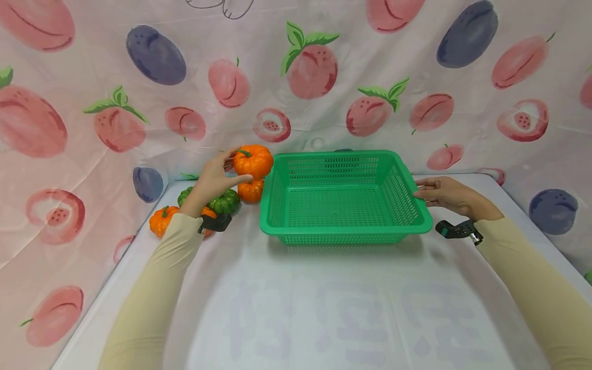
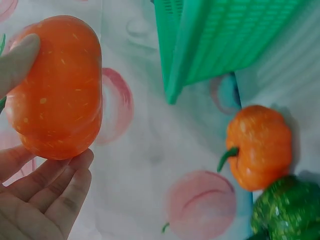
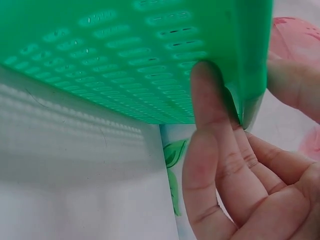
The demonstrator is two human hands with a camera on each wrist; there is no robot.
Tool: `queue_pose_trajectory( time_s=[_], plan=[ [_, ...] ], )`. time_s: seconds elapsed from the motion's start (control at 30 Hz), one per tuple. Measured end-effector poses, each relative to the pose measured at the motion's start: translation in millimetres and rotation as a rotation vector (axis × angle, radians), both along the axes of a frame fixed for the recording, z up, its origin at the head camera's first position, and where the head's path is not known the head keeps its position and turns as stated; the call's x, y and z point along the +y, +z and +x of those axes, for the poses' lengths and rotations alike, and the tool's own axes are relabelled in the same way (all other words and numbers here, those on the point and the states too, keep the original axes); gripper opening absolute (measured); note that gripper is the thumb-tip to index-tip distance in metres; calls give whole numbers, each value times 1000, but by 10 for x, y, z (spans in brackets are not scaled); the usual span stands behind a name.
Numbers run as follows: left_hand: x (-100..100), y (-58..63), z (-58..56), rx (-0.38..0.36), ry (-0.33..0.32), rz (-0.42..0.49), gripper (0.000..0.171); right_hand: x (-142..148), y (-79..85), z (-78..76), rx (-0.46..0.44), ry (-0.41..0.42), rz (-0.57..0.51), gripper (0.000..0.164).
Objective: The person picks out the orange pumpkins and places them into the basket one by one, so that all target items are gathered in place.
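Pumpkins (image 1: 225, 203), orange and green, lie left of the green basket (image 1: 347, 230); the left hand (image 1: 214, 176) pinches a raised orange pumpkin (image 1: 254, 163) between thumb and fingers beside the basket's left rim; the right hand (image 1: 448, 194) pinches the basket's right rim.

Counter (image 1: 259, 298) has a white top, faint violet marks in front of the green basket (image 1: 347, 230), which sits on it. Just left of basket: orange pumpkin (image 1: 250, 192). Farther left of basket: two green pumpkins (image 1: 225, 202), two more orange ones (image 1: 161, 222), one mostly hidden.
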State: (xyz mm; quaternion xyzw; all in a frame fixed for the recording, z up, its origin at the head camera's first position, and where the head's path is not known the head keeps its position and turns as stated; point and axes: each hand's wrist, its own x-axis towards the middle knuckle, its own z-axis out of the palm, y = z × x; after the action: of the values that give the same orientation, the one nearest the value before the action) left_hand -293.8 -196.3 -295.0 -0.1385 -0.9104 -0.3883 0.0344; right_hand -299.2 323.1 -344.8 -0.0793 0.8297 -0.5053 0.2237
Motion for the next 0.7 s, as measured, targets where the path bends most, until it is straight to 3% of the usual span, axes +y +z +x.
queue_pose_trajectory(
  time_s=[0.23, 0.7],
  plan=[
    [175, 10, -98, 63, -50, 14, 78, -3, 2, 1, 0, -6, 6, 69],
    [493, -43, -212, 19, -98, 44, 78, -13, -7, -7, 1, -11, 18, 68]
  ],
)
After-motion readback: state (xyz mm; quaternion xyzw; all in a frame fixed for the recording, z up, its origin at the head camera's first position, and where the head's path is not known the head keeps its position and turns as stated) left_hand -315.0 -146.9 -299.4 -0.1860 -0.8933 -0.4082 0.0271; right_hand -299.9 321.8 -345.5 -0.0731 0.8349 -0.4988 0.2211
